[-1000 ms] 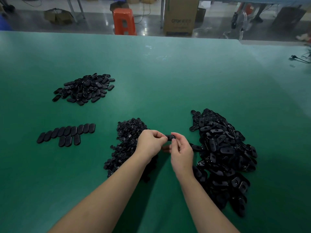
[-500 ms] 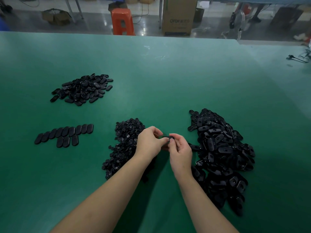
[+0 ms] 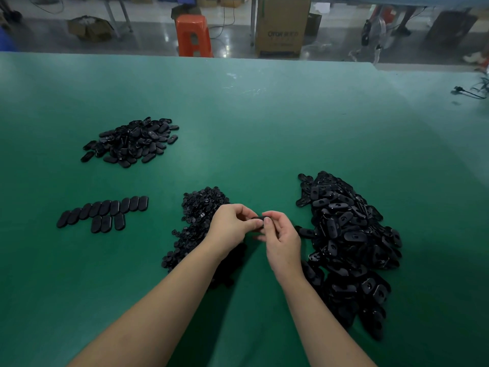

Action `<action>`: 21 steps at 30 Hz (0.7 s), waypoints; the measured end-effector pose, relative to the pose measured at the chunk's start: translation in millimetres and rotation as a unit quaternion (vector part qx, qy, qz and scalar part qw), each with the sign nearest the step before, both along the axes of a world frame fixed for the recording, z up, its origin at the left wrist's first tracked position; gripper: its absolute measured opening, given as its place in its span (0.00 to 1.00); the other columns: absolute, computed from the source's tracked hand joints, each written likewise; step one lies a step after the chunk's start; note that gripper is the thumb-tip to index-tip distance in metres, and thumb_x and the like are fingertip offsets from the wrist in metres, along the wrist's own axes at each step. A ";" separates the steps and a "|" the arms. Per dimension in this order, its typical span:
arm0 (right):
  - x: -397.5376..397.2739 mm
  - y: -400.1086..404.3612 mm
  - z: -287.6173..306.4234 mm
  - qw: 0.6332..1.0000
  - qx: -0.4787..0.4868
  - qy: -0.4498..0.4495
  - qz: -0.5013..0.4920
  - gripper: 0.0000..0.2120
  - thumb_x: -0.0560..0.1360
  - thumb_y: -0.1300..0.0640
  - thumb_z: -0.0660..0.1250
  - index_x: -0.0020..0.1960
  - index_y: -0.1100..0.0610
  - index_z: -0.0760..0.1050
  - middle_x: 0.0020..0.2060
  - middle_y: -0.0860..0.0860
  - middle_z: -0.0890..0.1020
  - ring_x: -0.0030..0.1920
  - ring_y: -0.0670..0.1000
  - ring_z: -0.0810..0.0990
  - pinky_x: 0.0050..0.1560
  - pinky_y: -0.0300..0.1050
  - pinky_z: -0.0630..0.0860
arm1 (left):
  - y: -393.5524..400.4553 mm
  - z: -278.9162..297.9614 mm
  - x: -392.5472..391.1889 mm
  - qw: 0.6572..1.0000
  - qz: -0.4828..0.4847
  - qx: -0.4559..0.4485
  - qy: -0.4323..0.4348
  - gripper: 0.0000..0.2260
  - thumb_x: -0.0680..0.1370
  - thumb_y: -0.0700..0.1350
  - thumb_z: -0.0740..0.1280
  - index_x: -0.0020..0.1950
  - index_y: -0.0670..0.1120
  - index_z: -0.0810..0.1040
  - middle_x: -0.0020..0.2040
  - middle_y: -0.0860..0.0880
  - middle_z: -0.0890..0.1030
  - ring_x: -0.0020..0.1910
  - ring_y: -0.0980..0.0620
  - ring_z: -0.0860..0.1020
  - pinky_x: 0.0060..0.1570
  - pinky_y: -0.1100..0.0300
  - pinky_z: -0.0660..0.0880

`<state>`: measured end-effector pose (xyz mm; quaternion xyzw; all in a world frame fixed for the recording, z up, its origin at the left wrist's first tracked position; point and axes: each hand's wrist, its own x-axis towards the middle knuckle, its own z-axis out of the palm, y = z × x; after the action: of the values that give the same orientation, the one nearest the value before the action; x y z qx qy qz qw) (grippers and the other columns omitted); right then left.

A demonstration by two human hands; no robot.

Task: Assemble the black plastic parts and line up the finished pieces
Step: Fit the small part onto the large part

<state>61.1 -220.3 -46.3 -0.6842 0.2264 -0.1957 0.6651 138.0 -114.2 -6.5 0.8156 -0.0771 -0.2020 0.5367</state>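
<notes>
Head view: left hand (image 3: 232,223) and right hand (image 3: 280,234) both pinched one black part (image 3: 258,221) between the small-insert pile (image 3: 201,207) and shell pile (image 3: 349,234), likely for short reaches; finished row (image 3: 105,210) lay left on the green table (image 3: 264,128).

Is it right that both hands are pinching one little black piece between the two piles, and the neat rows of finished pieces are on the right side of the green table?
Not quite. In the head view the neat rows lie on the left side of the green table. The left hand and right hand do pinch one black piece together.
</notes>
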 end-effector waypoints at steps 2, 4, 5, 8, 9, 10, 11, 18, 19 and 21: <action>0.0 0.5 0.2 1.000 -0.012 0.006 0.004 0.08 0.83 0.60 0.64 0.50 0.50 0.78 0.44 0.49 0.86 0.43 0.49 0.86 0.46 0.52 0.85 | 1.9 -1.0 -1.0 0.998 0.007 -0.048 0.033 0.05 0.72 0.38 0.78 0.42 0.43 0.83 0.32 0.52 0.82 0.24 0.63 0.74 0.25 0.71 0.68; 0.3 1.0 -0.4 1.000 -0.025 0.013 0.006 0.07 0.83 0.60 0.64 0.51 0.50 0.78 0.44 0.47 0.86 0.40 0.48 0.86 0.46 0.55 0.84 | 3.0 -1.6 -2.7 0.995 0.016 -0.076 0.058 0.05 0.73 0.36 0.77 0.43 0.41 0.82 0.30 0.54 0.81 0.24 0.63 0.75 0.25 0.72 0.68; 0.6 1.0 -0.9 0.999 -0.030 0.015 0.006 0.07 0.83 0.60 0.64 0.50 0.49 0.78 0.43 0.46 0.85 0.38 0.48 0.85 0.45 0.56 0.84 | 3.2 -1.8 -3.4 0.994 0.018 -0.083 0.065 0.05 0.73 0.36 0.77 0.43 0.41 0.82 0.29 0.55 0.81 0.24 0.63 0.75 0.24 0.72 0.68; 1.4 -0.1 -1.7 1.000 -0.025 0.011 0.004 0.07 0.83 0.61 0.64 0.50 0.50 0.77 0.39 0.48 0.84 0.33 0.48 0.82 0.40 0.53 0.82 | 0.3 -2.5 -4.7 0.994 0.021 -0.088 0.061 0.05 0.73 0.37 0.77 0.43 0.41 0.82 0.27 0.57 0.79 0.23 0.64 0.73 0.25 0.72 0.67; 1.4 -0.9 -2.0 1.000 -0.018 0.008 0.003 0.07 0.83 0.62 0.63 0.50 0.51 0.77 0.37 0.49 0.84 0.33 0.48 0.80 0.37 0.51 0.80 | -1.1 -2.0 -5.0 0.995 0.021 -0.083 0.052 0.04 0.73 0.38 0.77 0.43 0.42 0.83 0.27 0.57 0.79 0.23 0.64 0.72 0.25 0.72 0.67; 1.4 -1.5 -2.3 1.000 -0.012 0.006 0.002 0.07 0.83 0.62 0.63 0.51 0.52 0.77 0.36 0.49 0.83 0.32 0.47 0.79 0.35 0.48 0.79 | -2.6 -1.4 -5.4 0.996 0.020 -0.076 0.042 0.04 0.73 0.39 0.77 0.43 0.43 0.83 0.28 0.57 0.80 0.24 0.64 0.72 0.26 0.72 0.67; 1.1 -2.3 -2.7 1.000 -0.008 0.006 0.001 0.07 0.83 0.62 0.63 0.51 0.53 0.77 0.35 0.49 0.82 0.32 0.47 0.78 0.34 0.46 0.78 | -4.1 -0.6 -5.8 0.997 0.019 -0.066 0.030 0.03 0.74 0.40 0.77 0.42 0.45 0.84 0.29 0.57 0.80 0.25 0.64 0.73 0.26 0.72 0.67; 1.7 -2.7 -4.3 1.000 -0.019 0.013 -0.010 0.07 0.83 0.61 0.63 0.50 0.51 0.76 0.35 0.47 0.80 0.30 0.43 0.76 0.31 0.40 0.75 | -8.2 0.3 -6.2 0.999 0.004 0.034 -0.039 0.03 0.75 0.43 0.73 0.42 0.50 0.84 0.37 0.53 0.84 0.32 0.59 0.77 0.37 0.63 0.74; 1.9 -2.5 -4.4 1.000 -0.022 0.015 -0.011 0.07 0.83 0.61 0.63 0.50 0.50 0.76 0.36 0.47 0.81 0.30 0.43 0.76 0.31 0.40 0.75 | -8.3 0.0 -6.1 0.999 0.002 0.037 -0.039 0.03 0.75 0.43 0.73 0.42 0.50 0.84 0.36 0.53 0.84 0.30 0.60 0.76 0.35 0.62 0.74; 2.2 -2.3 -4.5 0.999 -0.025 0.017 -0.011 0.08 0.83 0.61 0.63 0.50 0.50 0.76 0.36 0.47 0.81 0.30 0.43 0.76 0.31 0.40 0.75 | -9.0 0.2 -6.1 0.999 0.001 0.037 -0.031 0.03 0.75 0.43 0.72 0.42 0.50 0.83 0.35 0.53 0.84 0.23 0.60 0.73 0.28 0.62 0.71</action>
<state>63.3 -222.6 -50.7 -0.7014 0.2402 -0.1970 0.6415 131.9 -123.2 -6.3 0.8410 -0.0852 -0.1782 0.5037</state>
